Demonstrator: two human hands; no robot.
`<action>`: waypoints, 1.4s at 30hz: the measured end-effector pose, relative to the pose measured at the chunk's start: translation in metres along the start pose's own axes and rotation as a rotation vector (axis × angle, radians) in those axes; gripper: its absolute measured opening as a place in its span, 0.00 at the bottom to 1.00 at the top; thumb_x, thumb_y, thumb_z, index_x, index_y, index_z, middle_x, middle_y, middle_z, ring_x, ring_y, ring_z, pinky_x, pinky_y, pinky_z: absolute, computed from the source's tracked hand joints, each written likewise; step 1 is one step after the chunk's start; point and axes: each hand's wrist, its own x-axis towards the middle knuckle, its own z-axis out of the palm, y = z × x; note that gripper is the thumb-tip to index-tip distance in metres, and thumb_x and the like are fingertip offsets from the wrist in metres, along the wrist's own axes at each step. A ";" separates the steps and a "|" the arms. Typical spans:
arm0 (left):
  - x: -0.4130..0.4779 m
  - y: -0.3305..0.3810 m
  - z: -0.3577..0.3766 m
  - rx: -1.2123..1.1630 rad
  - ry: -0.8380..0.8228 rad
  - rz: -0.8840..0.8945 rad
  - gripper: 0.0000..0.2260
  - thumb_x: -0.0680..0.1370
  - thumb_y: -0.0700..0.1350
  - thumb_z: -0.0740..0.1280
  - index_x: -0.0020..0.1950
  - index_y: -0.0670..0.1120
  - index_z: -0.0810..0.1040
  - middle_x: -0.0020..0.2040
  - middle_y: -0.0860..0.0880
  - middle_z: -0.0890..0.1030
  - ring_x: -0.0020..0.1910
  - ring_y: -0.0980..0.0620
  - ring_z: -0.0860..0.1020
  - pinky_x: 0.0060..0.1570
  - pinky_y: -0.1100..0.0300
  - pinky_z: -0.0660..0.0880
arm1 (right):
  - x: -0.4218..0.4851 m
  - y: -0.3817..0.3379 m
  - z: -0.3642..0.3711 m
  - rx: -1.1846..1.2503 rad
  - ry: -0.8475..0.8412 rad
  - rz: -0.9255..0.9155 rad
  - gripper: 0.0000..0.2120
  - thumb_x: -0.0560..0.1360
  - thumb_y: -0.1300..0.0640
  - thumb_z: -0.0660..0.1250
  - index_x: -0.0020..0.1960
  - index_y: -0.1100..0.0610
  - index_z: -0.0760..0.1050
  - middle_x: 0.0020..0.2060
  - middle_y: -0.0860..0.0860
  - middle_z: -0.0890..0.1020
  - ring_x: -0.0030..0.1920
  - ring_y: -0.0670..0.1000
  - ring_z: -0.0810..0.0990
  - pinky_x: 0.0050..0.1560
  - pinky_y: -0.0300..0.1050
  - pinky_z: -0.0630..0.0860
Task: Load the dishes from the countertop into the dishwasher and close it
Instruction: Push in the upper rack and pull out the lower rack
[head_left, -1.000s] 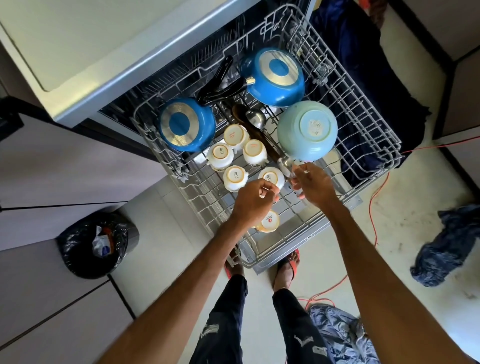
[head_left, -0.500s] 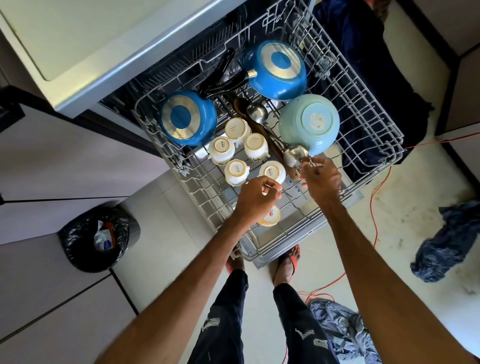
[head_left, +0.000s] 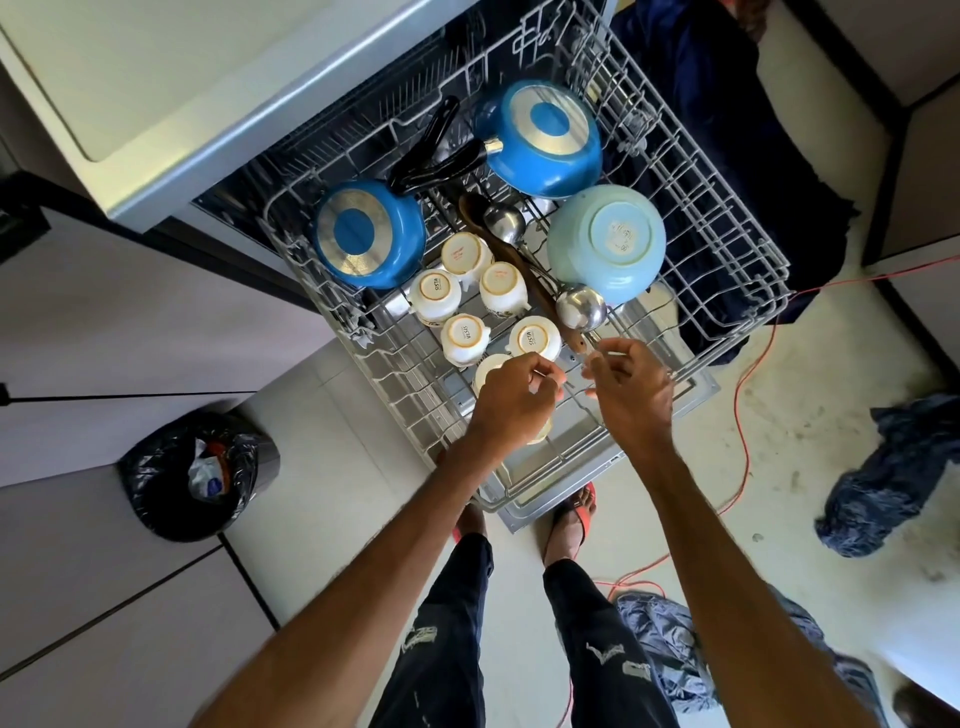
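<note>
Grip first: left hand (head_left: 511, 402) has its fingers curled down over a white cup (head_left: 490, 370), thumb and forefinger pinched on the far side, so that's a closed hold. A pale bit also peeks out under the heel of that hand. Same cup or a second one, can't tell.

Right hand (head_left: 631, 397) is loosely curled right at the near tip of the ladle (head_left: 581, 308) handle. Too blurry there to say whether it's pinching the handle or hovering just off it.

What matters for the next move, as I read it: the cup sits low in the near-left part of the rack (head_left: 410, 389), just on the near side of five cups (head_left: 464, 335) already parked mouth-down. The bare tines are nearer me and to the left, so it probably goes down about where it is, flipped like the others. The ladle's long axis runs from its bowl, touching the pale blue bowl (head_left: 608, 241), diagonally back toward the right hand, so that hand is the closer one for it.

Further out: wooden spoon (head_left: 472, 208) lying alongside the ladle, two blue pans (head_left: 366, 234) upside down at the back. Dishwasher door (head_left: 693, 392) is down, rack pulled fully out, so closing is a long way off. Bin (head_left: 197, 473) on the floor to the left.
</note>
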 end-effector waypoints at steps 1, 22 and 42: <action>-0.004 0.002 0.002 0.016 0.000 0.009 0.06 0.77 0.47 0.66 0.48 0.48 0.82 0.42 0.54 0.86 0.44 0.57 0.82 0.48 0.54 0.80 | -0.006 0.001 -0.001 0.009 -0.016 -0.011 0.08 0.79 0.54 0.67 0.56 0.57 0.78 0.44 0.49 0.86 0.43 0.47 0.86 0.45 0.53 0.85; -0.093 -0.001 0.111 -1.527 -0.025 -0.744 0.31 0.73 0.51 0.76 0.68 0.36 0.69 0.64 0.33 0.79 0.59 0.38 0.81 0.66 0.45 0.75 | -0.004 0.058 -0.083 0.467 -0.243 0.496 0.32 0.59 0.34 0.80 0.48 0.56 0.74 0.38 0.53 0.71 0.42 0.51 0.74 0.50 0.49 0.76; -0.068 -0.021 0.087 -1.905 0.259 -0.727 0.04 0.83 0.32 0.60 0.56 0.34 0.71 0.54 0.29 0.81 0.58 0.34 0.81 0.45 0.43 0.83 | 0.009 0.037 -0.056 0.682 -0.081 0.517 0.05 0.77 0.67 0.67 0.52 0.61 0.76 0.41 0.58 0.80 0.42 0.58 0.80 0.57 0.58 0.78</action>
